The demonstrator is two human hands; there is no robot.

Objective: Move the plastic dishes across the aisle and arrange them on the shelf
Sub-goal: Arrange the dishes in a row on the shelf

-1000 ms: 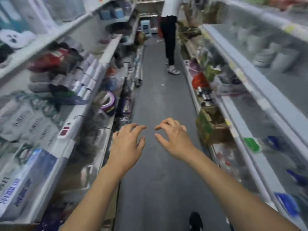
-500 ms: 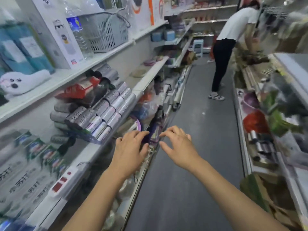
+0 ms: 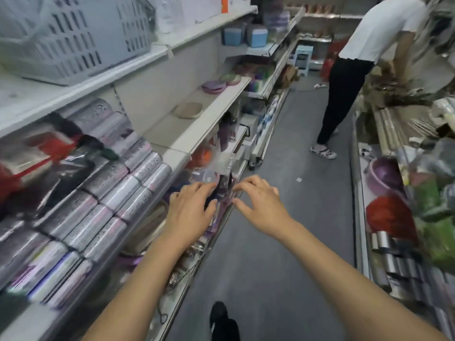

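- A grey slatted basket (image 3: pixel 73 40) sits at 10 o'clock on the top shelf (image 3: pixel 197 28) of the left rack, its long side running along the shelf edge.
- Silver-wrapped packs (image 3: pixel 105 193) are stacked at 9 o'clock on the tier below, their ends facing the aisle.
- The plastic dishes lie on the middle shelf board (image 3: pixel 197 124) at 12 o'clock from the hands and well apart from every fingertip: a beige dish (image 3: pixel 187 110) nearest, a purple dish (image 3: pixel 213 86) behind it, and a green-and-pink dish (image 3: pixel 231 79) farthest.
- All three dishes lie flat, open faces up; the beige one is a rounded rectangle whose long axis runs roughly across the shelf, from 9 to 3 o'clock. The row of dishes trails away toward 1 o'clock.
- The left hand (image 3: pixel 189 210) is stretched forward, palm down, fingers spread and loosely curved, holding nothing, in front of the blurred goods on the lower tier.
- The right hand (image 3: pixel 261 203) is beside it at 3 o'clock, palm down, fingers apart and slightly bent, thumb out toward the left hand, gripping nothing.
- Both forearms run up from 6 o'clock and converge.
- A person in a white top (image 3: pixel 364 70) bends over the right rack at 1 o'clock.
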